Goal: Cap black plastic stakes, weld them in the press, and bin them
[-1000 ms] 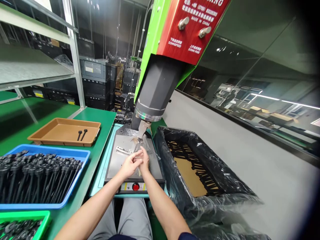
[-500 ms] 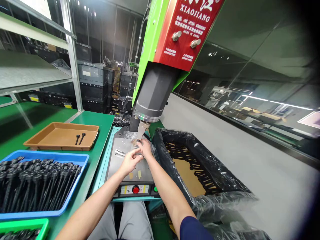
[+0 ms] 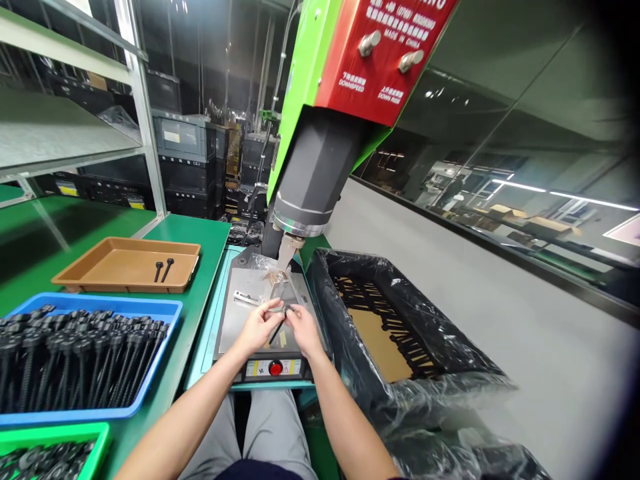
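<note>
My left hand (image 3: 257, 328) and my right hand (image 3: 303, 329) meet over the grey metal plate (image 3: 235, 325) of the welding machine. Both pinch a thin black rod-shaped part (image 3: 277, 327) between them; it slants from the right hand's fingertips down toward the left hand. The machine's grey horn (image 3: 289, 250) hangs just beyond the hands, above a small fixture (image 3: 273, 280). A red button (image 3: 275, 367) sits on the front panel below my wrists.
A blue bin (image 3: 150, 308) full of several black rods lies at left, a green bin (image 3: 95, 433) nearer me. A brown tray (image 3: 115, 273) holds two black rods. A black bag-lined box (image 3: 350, 333) with finished parts stands at right. Metal shelving stands at far left.
My hands drew back from the fixture under the horn toward me. The right hand left the fixture and now holds the black part together with the left hand.
</note>
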The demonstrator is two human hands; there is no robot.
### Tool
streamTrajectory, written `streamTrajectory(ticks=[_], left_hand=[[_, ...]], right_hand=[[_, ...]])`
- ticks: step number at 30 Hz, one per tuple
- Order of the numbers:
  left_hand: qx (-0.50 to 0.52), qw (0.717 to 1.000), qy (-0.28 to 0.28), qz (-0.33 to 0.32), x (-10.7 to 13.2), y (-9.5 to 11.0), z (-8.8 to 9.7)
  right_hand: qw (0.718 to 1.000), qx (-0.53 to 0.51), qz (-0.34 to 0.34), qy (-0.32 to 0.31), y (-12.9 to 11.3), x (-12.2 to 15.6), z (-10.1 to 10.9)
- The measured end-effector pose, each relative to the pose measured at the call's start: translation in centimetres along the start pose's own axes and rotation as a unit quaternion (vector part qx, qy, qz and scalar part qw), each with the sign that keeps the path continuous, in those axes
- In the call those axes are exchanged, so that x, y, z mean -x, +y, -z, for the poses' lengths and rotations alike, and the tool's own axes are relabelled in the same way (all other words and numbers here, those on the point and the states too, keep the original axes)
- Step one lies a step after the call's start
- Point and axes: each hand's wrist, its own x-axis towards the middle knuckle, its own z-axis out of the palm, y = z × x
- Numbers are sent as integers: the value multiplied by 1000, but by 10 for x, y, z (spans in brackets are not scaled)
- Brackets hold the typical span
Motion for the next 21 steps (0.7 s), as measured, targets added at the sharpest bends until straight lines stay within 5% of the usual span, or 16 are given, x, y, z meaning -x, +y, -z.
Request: streamTrajectory(ticks=[3, 5, 9, 14, 21], left_hand=[[-35, 999, 3, 16, 12, -10, 8], [-41, 998, 4, 46, 22, -15, 16], [-84, 991, -45, 95, 48, -20, 26], [-113, 988, -101, 37, 79, -10, 20], [-220, 972, -55, -54, 93, 5, 17]], right_hand=[[987, -84, -107, -90, -5, 42, 15], [979, -126, -121, -109, -17, 61, 22], [983, -143, -57, -101, -37, 78, 23], [994, -41, 73, -69, -42, 90, 4], [992, -14, 102, -70, -49, 94, -24]])
